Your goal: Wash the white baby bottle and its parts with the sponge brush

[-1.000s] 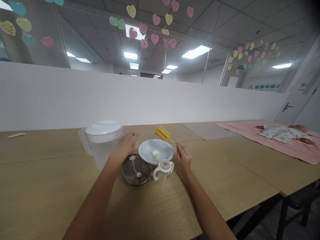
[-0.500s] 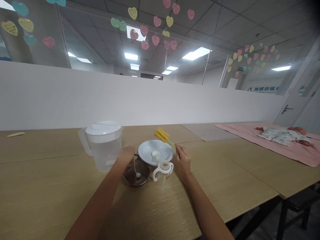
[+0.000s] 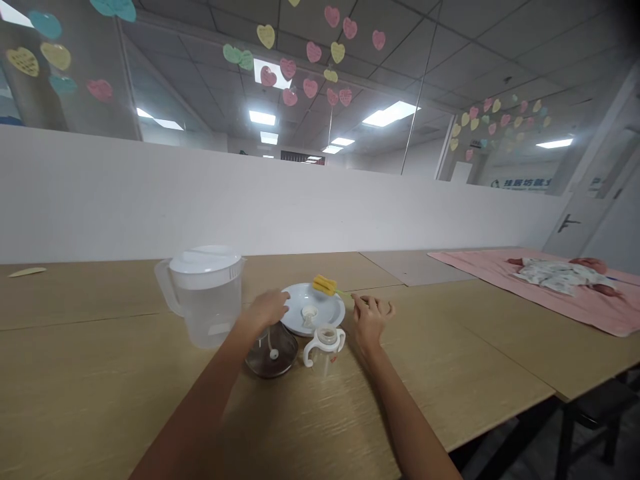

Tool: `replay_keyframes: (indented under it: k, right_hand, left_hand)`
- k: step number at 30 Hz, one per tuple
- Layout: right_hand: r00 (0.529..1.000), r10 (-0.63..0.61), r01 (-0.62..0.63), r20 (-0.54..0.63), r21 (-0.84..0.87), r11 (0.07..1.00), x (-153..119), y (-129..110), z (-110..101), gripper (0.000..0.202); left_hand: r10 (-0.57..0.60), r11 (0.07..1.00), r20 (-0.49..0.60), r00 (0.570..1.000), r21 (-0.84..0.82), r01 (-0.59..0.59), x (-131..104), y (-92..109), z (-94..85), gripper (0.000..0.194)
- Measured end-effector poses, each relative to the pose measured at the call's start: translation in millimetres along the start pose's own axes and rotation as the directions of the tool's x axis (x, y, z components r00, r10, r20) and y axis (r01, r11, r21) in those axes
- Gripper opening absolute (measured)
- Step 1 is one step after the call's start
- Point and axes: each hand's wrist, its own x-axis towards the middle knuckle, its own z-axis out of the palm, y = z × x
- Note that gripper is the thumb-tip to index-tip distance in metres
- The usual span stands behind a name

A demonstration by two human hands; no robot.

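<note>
My right hand [image 3: 370, 317] pinches the thin green handle of a bottle brush. The brush's yellow sponge head [image 3: 325, 285] is at the far right rim of a white plate [image 3: 327, 317]. A small white bottle part [image 3: 309, 312] lies in the plate. My left hand [image 3: 270, 310] is at the plate's left rim, fingers apart; whether they touch it is unclear. Below that hand is a brown see-through bowl [image 3: 280, 360] holding a thin straw with a round white end [image 3: 273, 353]. A clear baby bottle with white handles [image 3: 326, 343] stands upright and uncapped before the plate.
A lidded plastic pitcher [image 3: 207, 297] stands left of the bowl. At the far right, a baby-like figure in patterned cloth [image 3: 547, 275] lies on a pink mat [image 3: 595, 313]. A pale flat piece [image 3: 27, 272] lies far left. A white wall [image 3: 300, 207] runs behind the table.
My left hand has moved right, from the brown bowl to the plate's rim. The brush head has come down to the plate's rim, and my right hand's outer fingers have spread.
</note>
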Motion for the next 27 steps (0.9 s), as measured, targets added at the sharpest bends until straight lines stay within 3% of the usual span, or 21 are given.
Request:
replay_keyframes:
  k: [5,10,20,27]
  right_hand:
    - [1.0,0.012,-0.012,0.014,-0.01,1.0,-2,0,2,0.028]
    - [0.999,0.008,-0.008,0.033,0.003,1.0,-1,-1,1,0.028]
    - [0.998,-0.005,0.003,0.066,0.018,1.0,-1,-6,2,0.025]
    - [0.998,0.021,-0.023,0.053,0.032,0.999,0,-4,3,0.026]
  left_hand:
    - [0.101,0.995,0.072,0.992,0.004,-0.101,2,25,22.5,0.042]
    - [0.117,0.992,0.108,0.987,0.034,-0.121,6,25,37.5,0.051]
    - [0.079,0.994,0.065,0.995,0.065,-0.083,14,28,44.7,0.069]
    - [0.058,0.997,0.076,0.995,-0.056,-0.054,15,24,34.1,0.06]
